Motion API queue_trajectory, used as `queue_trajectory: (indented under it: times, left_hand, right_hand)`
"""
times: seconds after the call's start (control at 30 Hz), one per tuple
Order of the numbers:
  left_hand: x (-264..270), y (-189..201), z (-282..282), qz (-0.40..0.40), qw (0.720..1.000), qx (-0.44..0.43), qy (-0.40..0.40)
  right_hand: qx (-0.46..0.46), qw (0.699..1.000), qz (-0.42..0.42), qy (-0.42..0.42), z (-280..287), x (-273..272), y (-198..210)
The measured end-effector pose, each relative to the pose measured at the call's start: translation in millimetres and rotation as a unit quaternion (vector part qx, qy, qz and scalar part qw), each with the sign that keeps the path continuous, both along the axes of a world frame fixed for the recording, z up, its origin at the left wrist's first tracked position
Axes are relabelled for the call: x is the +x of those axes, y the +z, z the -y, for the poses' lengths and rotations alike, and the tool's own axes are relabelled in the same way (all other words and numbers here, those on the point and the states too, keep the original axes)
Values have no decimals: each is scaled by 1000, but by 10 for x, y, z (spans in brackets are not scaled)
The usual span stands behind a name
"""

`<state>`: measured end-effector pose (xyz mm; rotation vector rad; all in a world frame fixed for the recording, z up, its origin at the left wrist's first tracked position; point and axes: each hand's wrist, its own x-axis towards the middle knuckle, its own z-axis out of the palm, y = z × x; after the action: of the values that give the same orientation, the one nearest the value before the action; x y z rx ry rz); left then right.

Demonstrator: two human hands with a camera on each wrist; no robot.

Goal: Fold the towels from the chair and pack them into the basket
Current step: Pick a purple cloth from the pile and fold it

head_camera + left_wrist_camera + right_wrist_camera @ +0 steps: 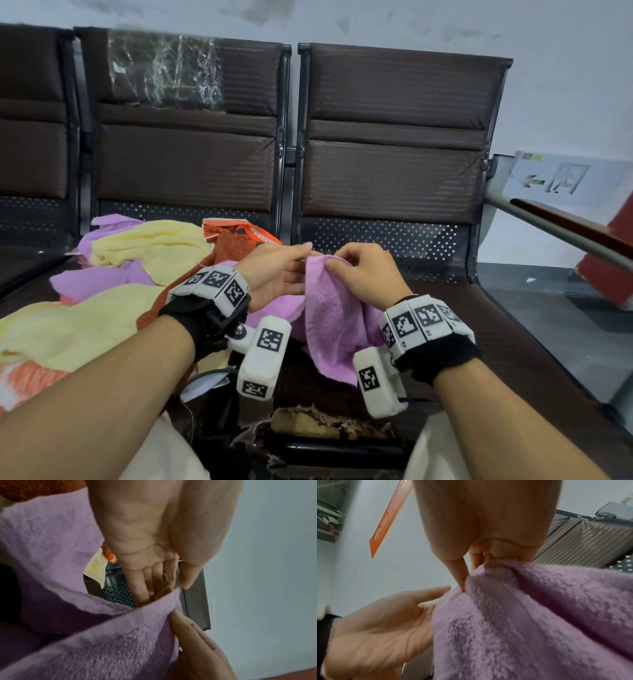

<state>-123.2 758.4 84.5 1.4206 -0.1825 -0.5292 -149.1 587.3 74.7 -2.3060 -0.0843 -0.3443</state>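
Observation:
I hold a purple towel [334,318] up over the dark chair seat [479,329], and it hangs between my wrists. My left hand [305,255] pinches its top edge between thumb and straight fingers [137,586]. Close beside it, my right hand [330,262] pinches the same edge, thumb [459,577] on the purple towel [530,622]. A loose pile of towels lies on the seat to the left: yellow [150,245], purple [99,279], rust-orange [236,245]. No basket is in view.
Brown padded chair backs [394,137] stand behind, the middle one with plastic wrap [164,68]. A metal armrest rail [555,226] runs at the right, with a red object [613,270] beyond it. Torn padding [308,423] shows at the seat's front edge.

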Motion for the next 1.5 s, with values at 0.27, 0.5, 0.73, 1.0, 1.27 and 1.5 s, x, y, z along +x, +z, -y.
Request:
queue_trajectory:
  times: [0.27,0.5,0.73,1.0,1.27,1.5]
  left_hand:
    - [-22,-39,-35,137,985,68,74]
    - [30,67,-208,137,974,10,182]
    - [34,105,-618,166,947,6,274]
    - [12,-33,-803,220,919,210,251]
    - [67,-129,-815,237,913,221,248]
    - [213,-62,-808,246,875,223,351]
  right_hand:
    - [-13,999,11,42,66,-9,-8]
    - [-123,988,-16,96,299,-29,-31]
    - [-264,945,-151,122,520,-232,-111]
    - [-303,937,-164,48,483,-364,-93]
    - [-309,949,-68,3,505,-335,-94]
    - [-148,976,35,-153,564,-167,-140]
